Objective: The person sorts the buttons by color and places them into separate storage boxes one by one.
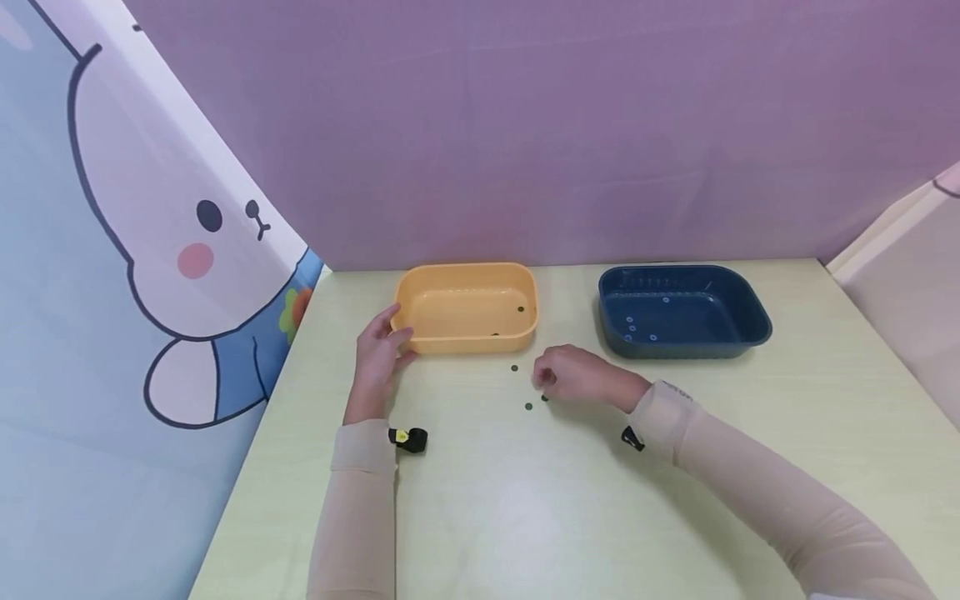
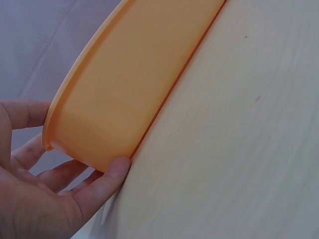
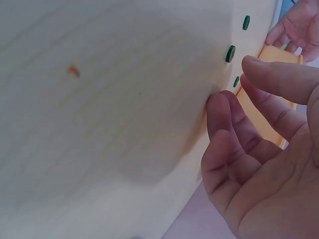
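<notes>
My left hand (image 1: 377, 354) holds the left end of a yellow-orange plastic tray (image 1: 465, 345), fingers along the rim and end wall. In the left wrist view its thumb (image 2: 110, 174) presses low on the tray's corner. My right hand (image 1: 573, 373) is low over the table, thumb and fingers apart with nothing visible between them. Beside it lie small dark green buttons: one (image 1: 544, 398) right under the fingers, a second (image 1: 528, 407) nearer me, a third (image 1: 514, 367) close to the tray. In the right wrist view a green button (image 3: 230, 54) shows just beyond the thumb tip.
Inside the yellow-orange tray lie dark green buttons (image 1: 521, 309). A dark blue tray (image 1: 686, 350) stands to the right, with several pale-ringed blue buttons (image 1: 653, 337) on its bottom. A purple cloth (image 1: 525, 150) hangs behind the light wooden table (image 1: 480, 517).
</notes>
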Demonstrator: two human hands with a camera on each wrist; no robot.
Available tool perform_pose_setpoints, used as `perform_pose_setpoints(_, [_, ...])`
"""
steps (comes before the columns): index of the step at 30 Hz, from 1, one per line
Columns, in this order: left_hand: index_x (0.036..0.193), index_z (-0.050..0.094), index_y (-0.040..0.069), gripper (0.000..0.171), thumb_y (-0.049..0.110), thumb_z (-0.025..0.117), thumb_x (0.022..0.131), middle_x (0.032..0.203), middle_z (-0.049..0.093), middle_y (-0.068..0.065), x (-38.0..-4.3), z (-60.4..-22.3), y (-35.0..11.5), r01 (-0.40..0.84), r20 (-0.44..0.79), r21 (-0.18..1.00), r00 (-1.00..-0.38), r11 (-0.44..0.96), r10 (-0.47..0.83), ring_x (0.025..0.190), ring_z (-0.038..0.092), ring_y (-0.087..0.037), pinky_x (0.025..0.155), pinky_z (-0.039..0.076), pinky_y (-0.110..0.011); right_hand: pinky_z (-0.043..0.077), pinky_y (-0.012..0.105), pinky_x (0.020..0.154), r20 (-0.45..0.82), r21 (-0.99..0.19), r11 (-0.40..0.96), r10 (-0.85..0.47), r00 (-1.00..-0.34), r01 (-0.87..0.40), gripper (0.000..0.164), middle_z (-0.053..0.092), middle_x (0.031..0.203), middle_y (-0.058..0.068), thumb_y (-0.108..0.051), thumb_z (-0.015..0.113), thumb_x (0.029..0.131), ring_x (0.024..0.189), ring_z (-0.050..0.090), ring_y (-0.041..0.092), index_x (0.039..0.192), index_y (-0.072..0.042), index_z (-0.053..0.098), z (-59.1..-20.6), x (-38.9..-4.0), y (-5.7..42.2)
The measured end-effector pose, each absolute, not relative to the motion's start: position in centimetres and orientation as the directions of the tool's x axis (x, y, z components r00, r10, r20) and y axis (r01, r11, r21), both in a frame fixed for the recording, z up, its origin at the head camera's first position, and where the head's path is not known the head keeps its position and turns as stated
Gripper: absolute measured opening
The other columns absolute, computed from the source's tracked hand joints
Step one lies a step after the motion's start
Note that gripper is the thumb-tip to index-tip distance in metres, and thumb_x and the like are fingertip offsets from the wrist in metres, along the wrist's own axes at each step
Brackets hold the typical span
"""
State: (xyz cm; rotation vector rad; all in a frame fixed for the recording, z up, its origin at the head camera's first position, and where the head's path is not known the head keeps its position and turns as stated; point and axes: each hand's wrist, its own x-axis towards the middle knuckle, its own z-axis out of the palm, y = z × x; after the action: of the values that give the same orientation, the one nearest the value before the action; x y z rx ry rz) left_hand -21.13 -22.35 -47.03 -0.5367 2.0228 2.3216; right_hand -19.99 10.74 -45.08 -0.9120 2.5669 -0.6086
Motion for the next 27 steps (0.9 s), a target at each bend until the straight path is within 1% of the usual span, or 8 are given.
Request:
perform_pose_setpoints(9, [0.152,0.046,0.024,0.061,0.005,0.064,0.096,0.164,0.028,-0.004,-21.0,-46.9,-22.4,-0.241,-0.274,0.956,-0.938,-0.167,-0.215,0.136,0.048,-0.030,0.097,0.053,-0.045,0.052,0.034,0.082,-0.159,-0.466,0.708,-0.657,-0.737,-0.530,0.023,0.061,0.089,-0.006,0.003,0.073,0.078,0.085,0.056,0.013,0.088,-0.017,0.075,-45.4,-19.6,10.7])
perform_pose_setpoints(16, [0.152,0.047,0.025,0.061,0.006,0.064,0.096,0.165,0.028,-0.003,-20.9,-46.9,-22.6,-0.233,-0.265,0.959,-0.941,-0.162,-0.212,0.136,0.048,-0.030,0.096,0.054,-0.043,0.051,0.033,0.078,-0.151,-0.417,0.727,-0.648,-0.747,-0.546,0.019,0.059,0.087,-0.007,-0.001,0.075,0.080,0.082,0.055,0.013,0.088,-0.018,0.075,-45.4,-19.3,10.5])
perform_pose_setpoints(22, [0.151,0.047,0.026,0.061,0.007,0.065,0.096,0.166,0.025,-0.002,-20.6,-46.7,-22.5,-0.233,-0.263,0.960,-0.940,-0.154,-0.219,0.136,0.047,-0.029,0.095,0.054,-0.042,0.049,0.028,0.066,-0.118,-0.289,0.717,-0.684,-0.720,-0.634,0.014,0.056,0.087,-0.005,-0.006,0.074,0.088,0.075,0.052,0.011,0.092,-0.019,0.075,-45.2,-18.8,10.2])
perform_pose_setpoints(27, [0.152,0.045,0.025,0.061,0.006,0.064,0.097,0.166,0.024,-0.001,-20.4,-46.6,-22.5,-0.231,-0.261,0.960,-0.942,-0.160,-0.212,0.137,0.047,-0.029,0.097,0.053,-0.043,0.043,0.026,0.058,-0.064,-0.160,0.688,-0.723,-0.688,-0.708,0.019,0.052,0.080,-0.005,-0.001,0.066,0.089,0.068,0.045,0.012,0.084,-0.019,0.070,-45.3,-18.4,10.1])
